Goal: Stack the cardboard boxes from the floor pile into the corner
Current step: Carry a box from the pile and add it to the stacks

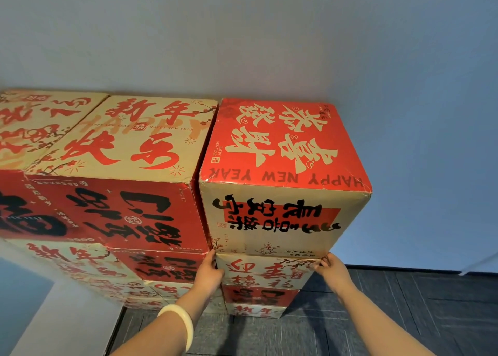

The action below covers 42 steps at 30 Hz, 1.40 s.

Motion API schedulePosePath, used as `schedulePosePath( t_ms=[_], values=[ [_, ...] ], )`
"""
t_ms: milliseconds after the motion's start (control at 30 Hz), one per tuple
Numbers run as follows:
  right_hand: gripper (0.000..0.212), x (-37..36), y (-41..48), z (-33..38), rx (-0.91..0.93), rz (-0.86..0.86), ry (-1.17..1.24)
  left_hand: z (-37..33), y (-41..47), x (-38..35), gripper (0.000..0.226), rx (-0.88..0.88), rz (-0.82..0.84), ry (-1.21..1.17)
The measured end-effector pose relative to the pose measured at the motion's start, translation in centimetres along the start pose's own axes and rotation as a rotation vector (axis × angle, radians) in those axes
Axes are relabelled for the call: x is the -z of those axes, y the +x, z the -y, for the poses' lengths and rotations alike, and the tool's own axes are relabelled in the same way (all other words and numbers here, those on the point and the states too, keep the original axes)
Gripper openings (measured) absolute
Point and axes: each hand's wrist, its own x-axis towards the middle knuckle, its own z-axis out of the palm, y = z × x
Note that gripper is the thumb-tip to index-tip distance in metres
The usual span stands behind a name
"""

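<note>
A cardboard box with a red top (283, 177) printed "HAPPY NEW YEAR" sits on the right-hand column of stacked boxes against the wall. My left hand (208, 270) holds its lower left corner, fingers at the seam with the box beneath (266, 272). At the lower right corner my right hand (332, 268) grips the same bottom edge. Left of it stand two more columns, topped by a tan box with red characters (134, 137) and another tan box (37, 123). Further boxes (258, 296) lie lower in the right column.
A pale blue-grey wall (242, 32) rises behind the stacks. Dark plank flooring (404, 315) spreads to the right and below. A white ledge or surface (62, 318) sits at the lower left. I wear a pale bangle (180, 323) on my left wrist.
</note>
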Motion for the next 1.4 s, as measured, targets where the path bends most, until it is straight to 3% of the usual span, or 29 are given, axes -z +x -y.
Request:
schedulePosePath(
  t_ms=[667, 1100, 1400],
  values=[
    [0.036, 0.1, 0.5, 0.0, -0.004, 0.042, -0.102, 0.9, 1.6, 0.9, 0.068, -0.013, 0.076, 0.023],
    [0.045, -0.2, 0.9, 0.2, 0.071, -0.016, -0.144, 0.2, 1.4, 0.1, 0.056, -0.12, -0.021, 0.04],
    [0.039, -0.4, 0.8, -0.4, 0.096, -0.052, -0.179, 0.8, 1.7, 0.8, 0.049, -0.161, -0.037, 0.128]
  ],
)
